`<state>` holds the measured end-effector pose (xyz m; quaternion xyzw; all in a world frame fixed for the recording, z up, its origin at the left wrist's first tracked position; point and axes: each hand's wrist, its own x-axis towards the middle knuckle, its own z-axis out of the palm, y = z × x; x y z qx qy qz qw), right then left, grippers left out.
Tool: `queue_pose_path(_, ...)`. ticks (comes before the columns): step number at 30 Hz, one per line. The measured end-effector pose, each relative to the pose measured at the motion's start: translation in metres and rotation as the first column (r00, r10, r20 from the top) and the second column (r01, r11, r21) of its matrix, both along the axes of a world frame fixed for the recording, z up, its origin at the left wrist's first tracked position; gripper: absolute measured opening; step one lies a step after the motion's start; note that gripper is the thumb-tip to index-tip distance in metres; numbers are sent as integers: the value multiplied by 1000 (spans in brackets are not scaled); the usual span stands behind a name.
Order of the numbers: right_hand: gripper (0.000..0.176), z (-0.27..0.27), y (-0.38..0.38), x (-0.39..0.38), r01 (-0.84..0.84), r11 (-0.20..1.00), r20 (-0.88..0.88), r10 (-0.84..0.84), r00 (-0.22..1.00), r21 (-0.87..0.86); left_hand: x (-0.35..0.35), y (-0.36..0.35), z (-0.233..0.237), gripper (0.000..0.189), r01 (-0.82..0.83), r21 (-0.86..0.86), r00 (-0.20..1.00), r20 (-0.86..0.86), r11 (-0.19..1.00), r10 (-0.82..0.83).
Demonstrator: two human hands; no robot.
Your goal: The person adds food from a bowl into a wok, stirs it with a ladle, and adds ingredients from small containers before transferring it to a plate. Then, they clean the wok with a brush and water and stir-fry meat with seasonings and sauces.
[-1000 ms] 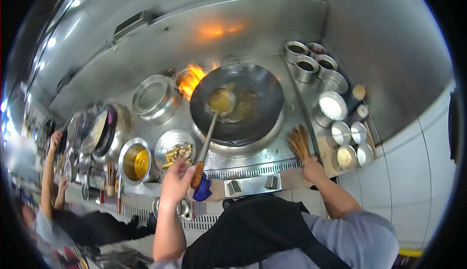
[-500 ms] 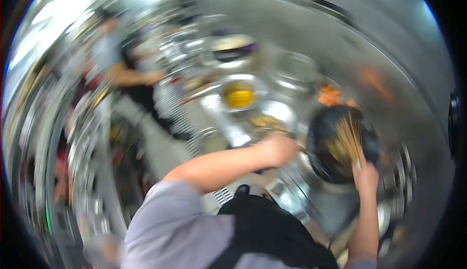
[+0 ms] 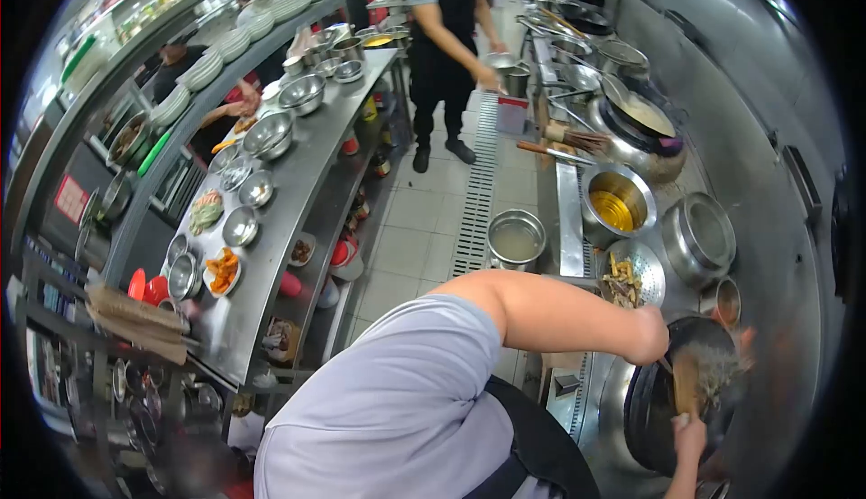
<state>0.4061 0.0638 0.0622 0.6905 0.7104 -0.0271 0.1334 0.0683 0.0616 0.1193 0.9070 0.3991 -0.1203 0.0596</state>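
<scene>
A black wok sits over the burner at the lower right of the head view. My left hand is closed at the wok's near-left rim, gripping its handle, which is mostly hidden by the hand. In my right hand is a bamboo wok brush, its bristles down inside the wok. The contents around the bristles are blurred, with what looks like water or steam. Beside the wok, a perforated steel strainer holds brownish fried pieces.
A pot of yellow oil and a lidded steel pot stand beyond the wok. A pot of cloudy liquid is left of the counter. Along the left runs a steel table with bowls. A co-worker stands in the aisle.
My view has swung left, so the wok now appears lower and further right. The brush has moved within the wok, and both hands keep their hold. The flames behind the wok look smaller.
</scene>
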Motion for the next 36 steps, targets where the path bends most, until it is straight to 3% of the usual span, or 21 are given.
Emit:
queue_pose_path(1, 69, -81, 29, 80, -142, 990, -559, 108, 822, -17, 0, 2, -3, 19, 2, 39, 999, 42, 999, -4)
queue_pose_path(2, 67, -64, 26, 85, -186, 982, -495, 147, 857, -29, -10, 1, -6, 12, 41, 138, 974, 214, 990, -70)
queue_pose_path(3, 56, -15, 15, 59, -107, 993, 27, 109, 994, -56, -13, 2, -4, 12, 17, 121, 968, 247, 993, -47)
queue_pose_path(4, 46, 15, 7, 28, -22, 999, 165, 26, 986, -24, -15, 1, 1, 13, -18, 45, 960, 280, 999, 5)
queue_pose_path(6, 40, 35, -22, -28, 104, 988, 7, -106, 994, 115, -13, -3, 15, 18, 88, 94, 993, 76, 992, -95)
queue_pose_path(7, 44, 34, -35, -26, -8, 998, -104, 15, 994, 69, -11, 1, 2, 18, 39, 134, 987, 152, 990, -59)
queue_pose_path(8, 53, -46, -18, 41, -71, 993, -483, 106, 869, 89, -12, -1, 12, 19, 69, 124, 996, 39, 990, -75)
queue_pose_path(9, 58, -38, -13, 64, -93, 995, -396, 71, 915, -37, -18, 1, 6, 19, 85, 181, 986, 127, 980, -109)
queue_pose_path(10, 60, 29, -20, 33, 2, 986, -53, -11, 999, -165, -17, -1, 14, 20, 83, 181, 991, 86, 980, -100)
queue_pose_path(12, 61, 33, -19, 23, 102, 993, 141, -110, 984, 60, -13, 2, 6, 25, 15, 101, 995, 97, 995, -25)
queue_pose_path(14, 49, 20, -28, -1, 92, 994, 96, -98, 991, 62, -13, 11, 4, 29, 3, 29, 998, 60, 1000, -5)
queue_pose_path(16, 29, -24, -26, 23, 80, 992, -221, -57, 974, 95, -13, 19, 12, 38, -30, -110, 992, 122, 993, 44)
queue_pose_path(18, 32, 11, -2, 37, 28, 999, 155, -34, 987, 39, -14, 26, 15, 43, -48, -149, 989, 132, 988, 68)
queue_pose_path(20, 37, 5, 4, 8, 174, 942, 135, -220, 966, 288, -20, 33, 3, 40, -63, -240, 966, 230, 969, 120)
queue_pose_path(23, 37, -27, -12, 3, -66, 988, -14, 68, 998, 137, -18, 28, 1, 40, -20, -131, 981, 190, 991, 45)
queue_pose_path(26, 36, 6, 25, 37, 228, 969, 179, -208, 962, -94, -9, 17, 7, 36, -41, -78, 988, 142, 996, 51)
queue_pose_path(27, 34, 8, 15, 28, 182, 977, 146, -197, 970, 107, -9, 16, 0, 35, -6, 32, 993, 114, 999, 2)
queue_pose_path(29, 40, 7, -13, -7, 144, 989, -23, -143, 990, 46, -5, 1, -3, 40, 102, 304, 995, -47, 947, -92)
queue_pose_path(31, 55, -8, -29, 5, 80, 987, -321, -121, 939, -139, -12, -8, 9, 39, 128, 342, 991, -88, 931, -104)
queue_pose_path(34, 56, 5, -15, 53, 76, 997, 219, -74, 973, 2, -34, 3, -4, 38, 157, 388, 985, -123, 908, -117)
queue_pose_path(36, 57, 36, -22, 39, 164, 967, 136, -192, 972, 195, -47, 21, -28, 38, 18, 523, 988, -140, 852, 65)
